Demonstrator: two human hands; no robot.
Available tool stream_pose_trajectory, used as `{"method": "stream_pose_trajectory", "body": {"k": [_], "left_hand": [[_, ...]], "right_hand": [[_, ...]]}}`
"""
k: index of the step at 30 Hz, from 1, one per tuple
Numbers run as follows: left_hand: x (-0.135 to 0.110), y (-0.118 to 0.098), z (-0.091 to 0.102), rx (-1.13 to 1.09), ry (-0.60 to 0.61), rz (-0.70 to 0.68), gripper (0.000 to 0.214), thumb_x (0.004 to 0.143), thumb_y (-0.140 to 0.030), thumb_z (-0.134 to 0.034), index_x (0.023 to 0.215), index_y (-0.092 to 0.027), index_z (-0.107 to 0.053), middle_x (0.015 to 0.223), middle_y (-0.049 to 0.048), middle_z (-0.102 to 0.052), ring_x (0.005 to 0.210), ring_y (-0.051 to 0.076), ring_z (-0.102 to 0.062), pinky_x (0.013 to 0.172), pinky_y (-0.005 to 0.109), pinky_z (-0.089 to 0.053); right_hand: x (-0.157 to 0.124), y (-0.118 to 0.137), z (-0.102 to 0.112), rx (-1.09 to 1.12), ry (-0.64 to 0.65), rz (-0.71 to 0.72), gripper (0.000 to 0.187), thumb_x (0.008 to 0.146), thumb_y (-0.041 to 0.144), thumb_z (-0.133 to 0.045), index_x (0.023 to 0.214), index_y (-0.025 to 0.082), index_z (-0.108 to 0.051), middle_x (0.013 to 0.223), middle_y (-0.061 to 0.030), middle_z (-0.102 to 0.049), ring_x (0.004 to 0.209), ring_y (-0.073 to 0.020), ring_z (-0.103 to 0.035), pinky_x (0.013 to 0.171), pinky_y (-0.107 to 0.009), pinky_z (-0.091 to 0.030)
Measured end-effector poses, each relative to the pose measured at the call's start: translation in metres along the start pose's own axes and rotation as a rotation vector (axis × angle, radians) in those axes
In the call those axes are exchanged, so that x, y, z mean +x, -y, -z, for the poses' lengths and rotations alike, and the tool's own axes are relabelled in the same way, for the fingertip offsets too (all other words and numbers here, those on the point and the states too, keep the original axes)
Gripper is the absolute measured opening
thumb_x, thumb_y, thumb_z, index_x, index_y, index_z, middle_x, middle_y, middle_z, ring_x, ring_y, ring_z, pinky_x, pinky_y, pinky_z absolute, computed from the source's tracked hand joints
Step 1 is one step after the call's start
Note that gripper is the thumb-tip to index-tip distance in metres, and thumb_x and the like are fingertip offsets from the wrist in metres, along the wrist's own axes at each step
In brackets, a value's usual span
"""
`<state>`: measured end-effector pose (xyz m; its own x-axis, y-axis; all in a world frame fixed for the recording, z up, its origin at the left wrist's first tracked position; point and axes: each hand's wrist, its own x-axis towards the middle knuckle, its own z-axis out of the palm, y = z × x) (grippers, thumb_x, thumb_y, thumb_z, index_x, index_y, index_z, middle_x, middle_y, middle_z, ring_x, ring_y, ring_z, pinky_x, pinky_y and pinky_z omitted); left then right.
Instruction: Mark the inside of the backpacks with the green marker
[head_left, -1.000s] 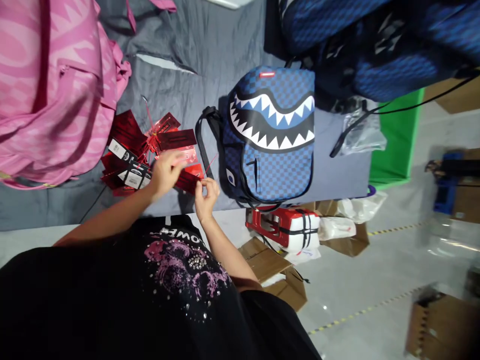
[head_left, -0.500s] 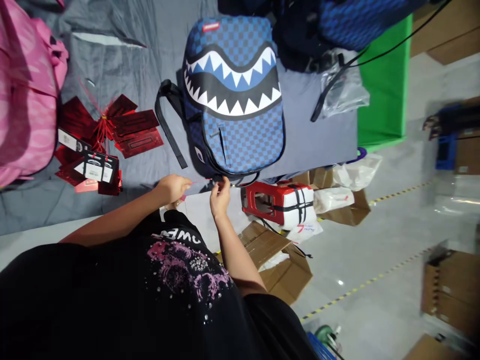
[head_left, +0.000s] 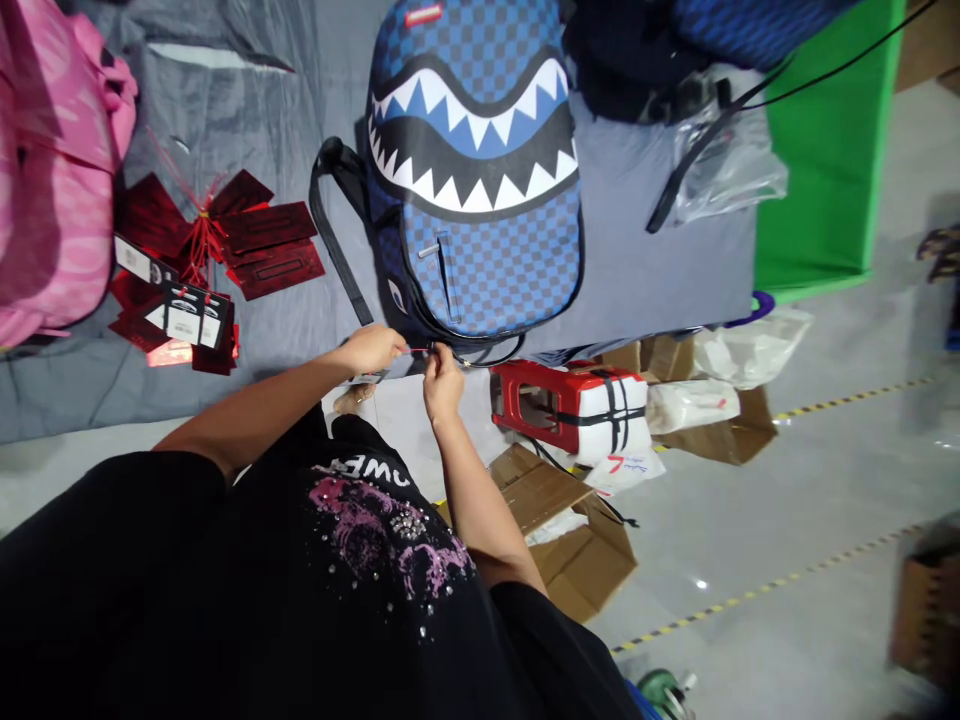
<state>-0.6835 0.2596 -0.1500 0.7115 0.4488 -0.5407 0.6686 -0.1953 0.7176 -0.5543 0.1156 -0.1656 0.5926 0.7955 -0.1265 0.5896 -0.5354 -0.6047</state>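
A blue checkered backpack (head_left: pixel 487 260) with a printed shark mouth lies on the grey-covered table, its near edge at my hands. My left hand (head_left: pixel 373 350) is closed in a pinch on a thin red string (head_left: pixel 417 350), which runs taut toward the other hand. Fingers pinched together, my right hand (head_left: pixel 444 382) is at the backpack's near edge, at the string's other end; the exact grip point is too small to make out. Beside it a thin black loop (head_left: pixel 499 358) hangs from the bag. A black strap (head_left: pixel 337 235) lies along the bag's left side.
Left of the backpack are a bundle of red tags (head_left: pixel 270 250) and a pink backpack (head_left: pixel 56 190). A green bin (head_left: pixel 825 160) stands at the right, by clear plastic wrap (head_left: pixel 731 165). Below the table edge are a red stool (head_left: pixel 529 395) and open cardboard boxes (head_left: pixel 592 560).
My left hand has moved right and slightly up, closer to my right hand. The red string now stretches between them. The view has shifted a little, and the backpack appears higher.
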Motion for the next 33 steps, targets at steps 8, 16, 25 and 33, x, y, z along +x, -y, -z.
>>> {"method": "stream_pose_trajectory", "body": {"k": [8,16,25,33], "left_hand": [[0.01,0.008,0.014,-0.372,0.278,-0.165,0.043,0.078,-0.032,-0.072,0.118,-0.018,-0.068,0.082,0.0034,-0.078,0.069,0.016,-0.071,0.062,0.024,-0.051],[-0.022,0.012,-0.016,-0.367,-0.165,-0.207,0.031,0.079,-0.017,-0.069,0.109,-0.018,-0.065,0.092,0.0016,-0.072,0.085,0.015,-0.067,0.078,0.026,-0.051],[-0.032,-0.002,-0.035,-0.181,-0.417,-0.29,0.014,0.086,-0.031,-0.071,0.077,-0.021,-0.069,0.122,0.0106,-0.065,0.122,0.029,-0.054,0.104,0.045,-0.038],[-0.021,-0.005,-0.045,-0.329,-0.344,-0.212,0.009,0.093,-0.022,-0.058,0.094,-0.02,-0.066,0.076,0.0011,-0.07,0.077,0.016,-0.068,0.075,0.028,-0.049]], "right_hand": [[-0.001,-0.003,0.034,-0.041,-0.09,-0.043,0.026,0.098,0.038,-0.048,0.093,0.021,-0.066,0.06,-0.001,-0.061,0.056,-0.0195,-0.057,0.064,-0.029,-0.042],[0.0,0.006,0.033,0.104,-0.23,0.073,0.032,0.099,0.044,-0.041,0.085,0.021,-0.058,0.09,-0.0126,-0.067,0.09,-0.0256,-0.064,0.086,-0.04,-0.05],[0.006,0.015,0.03,0.239,0.004,0.244,0.024,0.1,0.04,-0.045,0.092,0.022,-0.058,0.1,-0.0083,-0.072,0.067,-0.0158,-0.067,0.07,-0.031,-0.055],[0.021,0.009,0.035,0.25,0.134,0.302,0.025,0.097,0.035,-0.047,0.1,0.021,-0.068,0.09,-0.0066,-0.07,0.06,-0.0153,-0.06,0.071,-0.033,-0.054]]}}
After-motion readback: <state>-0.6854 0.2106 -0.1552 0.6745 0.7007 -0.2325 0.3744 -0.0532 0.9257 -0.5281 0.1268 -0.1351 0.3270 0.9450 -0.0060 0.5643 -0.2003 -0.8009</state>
